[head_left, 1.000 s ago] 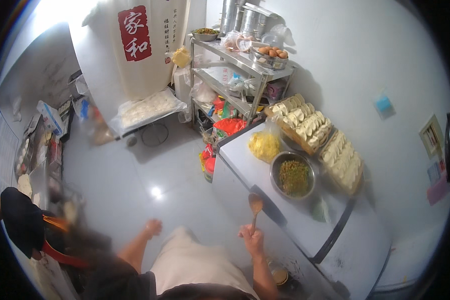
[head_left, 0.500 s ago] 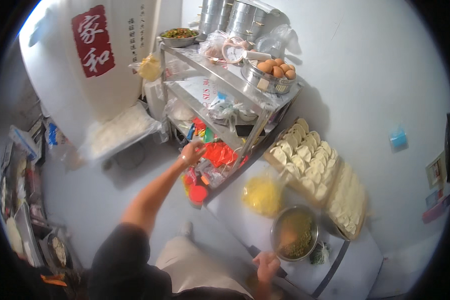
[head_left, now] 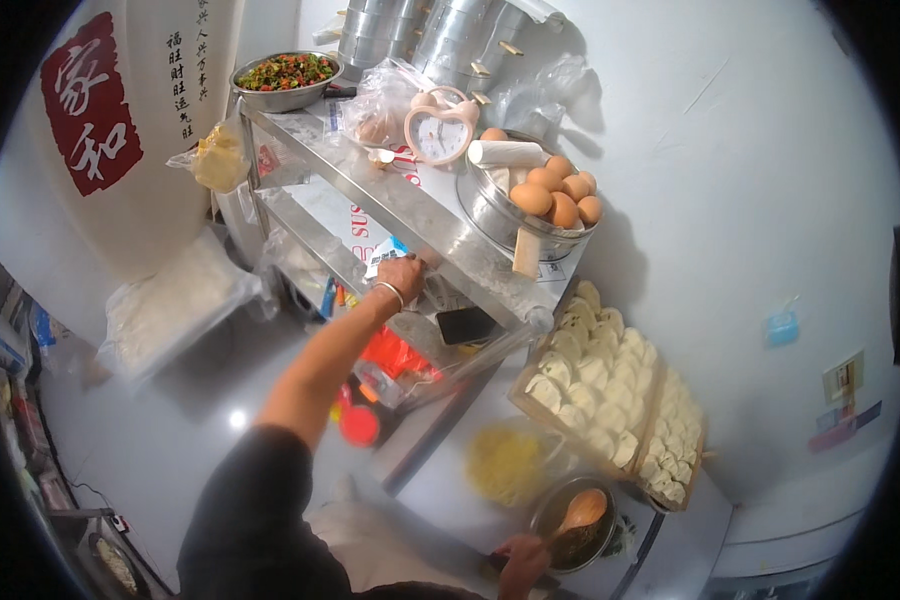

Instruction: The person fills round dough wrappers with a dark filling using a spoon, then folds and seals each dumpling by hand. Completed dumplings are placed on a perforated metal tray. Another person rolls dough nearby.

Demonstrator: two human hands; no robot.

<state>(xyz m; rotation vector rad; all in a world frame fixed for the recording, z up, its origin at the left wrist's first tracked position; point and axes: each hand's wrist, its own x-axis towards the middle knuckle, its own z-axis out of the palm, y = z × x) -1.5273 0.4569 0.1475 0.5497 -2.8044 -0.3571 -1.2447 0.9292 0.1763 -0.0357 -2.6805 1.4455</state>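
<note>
Gripping the handle of a wooden spoon (head_left: pixel 582 508) in the closed fingers of the right hand (head_left: pixel 523 562), by the near edge of the white bench (head_left: pixel 450 485). Holding the spoon's head over a round metal bowl (head_left: pixel 539 508), set close to that near edge. Stretched out to the middle shelf of the metal rack (head_left: pixel 455 260) with the left hand (head_left: pixel 402 275), a pale bangle (head_left: pixel 390 292) round the wrist. Bent at the fingers there, beside a blue-and-white packet (head_left: pixel 382 256); cannot tell whether gripping or only touching. Near that shelf's bench-side corner, a dark flat slab (head_left: pixel 465 325). On the bench, just beside the bowl toward the rack-side edge, a clear bag of yellow food (head_left: pixel 505 465). Along the wall-side edge, side by side, two wooden trays (head_left: pixel 528 400) of pale dumplings (head_left: pixel 595 380). On the rack's top shelf, toward the bench-side corner, a round steamer (head_left: pixel 483 200) with brown eggs (head_left: pixel 564 210); near it, a pink clock (head_left: pixel 440 135).
</note>
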